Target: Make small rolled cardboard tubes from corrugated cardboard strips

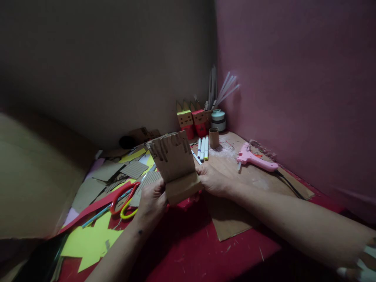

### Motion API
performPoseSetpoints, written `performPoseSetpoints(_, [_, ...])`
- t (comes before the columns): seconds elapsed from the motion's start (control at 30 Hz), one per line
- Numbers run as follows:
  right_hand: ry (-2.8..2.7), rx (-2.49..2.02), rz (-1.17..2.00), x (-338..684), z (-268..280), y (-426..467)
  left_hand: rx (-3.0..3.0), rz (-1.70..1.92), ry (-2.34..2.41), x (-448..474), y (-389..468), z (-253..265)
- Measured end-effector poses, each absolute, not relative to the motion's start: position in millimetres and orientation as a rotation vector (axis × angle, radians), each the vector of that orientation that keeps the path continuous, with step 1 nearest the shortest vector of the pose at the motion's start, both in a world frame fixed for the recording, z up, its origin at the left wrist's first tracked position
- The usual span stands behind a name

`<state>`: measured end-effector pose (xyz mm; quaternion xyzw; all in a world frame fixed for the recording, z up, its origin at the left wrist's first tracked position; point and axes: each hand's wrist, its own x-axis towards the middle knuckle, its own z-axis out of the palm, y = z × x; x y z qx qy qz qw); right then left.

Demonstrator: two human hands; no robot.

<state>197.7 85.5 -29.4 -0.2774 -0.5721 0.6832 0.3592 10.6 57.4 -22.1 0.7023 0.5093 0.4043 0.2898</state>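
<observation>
A folded piece of brown cardboard [176, 160] is held up in front of me, with torn, ridged strips along its top edge and a crease across its lower part. My left hand [153, 196] grips its lower left side. On the lower right side, my right hand [212, 181] pinches the edge near the fold. Fingers of both hands are partly hidden behind the cardboard. Scissors with red and yellow handles [125, 200] lie just left of my left hand. Beyond my right hand rests a pink glue gun [257, 158] with its cord trailing right.
Yellow paper cutouts [91, 243] and corrugated scraps [134, 169] cover the left side. Several markers [202, 149], a small cardboard tube [214, 138], two cardboard figures [192, 122] and a lidded jar [218, 120] stand or lie toward the corner. A cardboard sheet [229, 223] lies on the red cloth [182, 246].
</observation>
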Motion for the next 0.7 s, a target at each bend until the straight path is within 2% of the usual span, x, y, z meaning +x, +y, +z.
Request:
performPoseSetpoints(0.17, [-1.445,-0.815,1.720,200.8,-27.6,87.7,1.668,0.849,1.236,7.6,61.4,3.3])
performPoseSetpoints(0.33, [-1.462,-0.829,1.718,201.3,-29.8,91.4,1.745,0.791,1.551,-21.8,64.9,22.7])
performPoseSetpoints(0.5, [-1.486,-0.807,1.702,201.4,-29.7,92.4,2.243,0.226,2.117,-59.6,63.3,16.1])
performPoseSetpoints(0.6, [-1.468,-0.821,1.729,201.6,-27.7,90.7,2.326,-0.100,2.167,-76.0,64.3,3.3])
performPoseSetpoints(0.7, [-1.451,-0.820,1.799,201.7,-26.8,89.6,2.318,0.043,2.181,-88.6,64.5,-6.5])
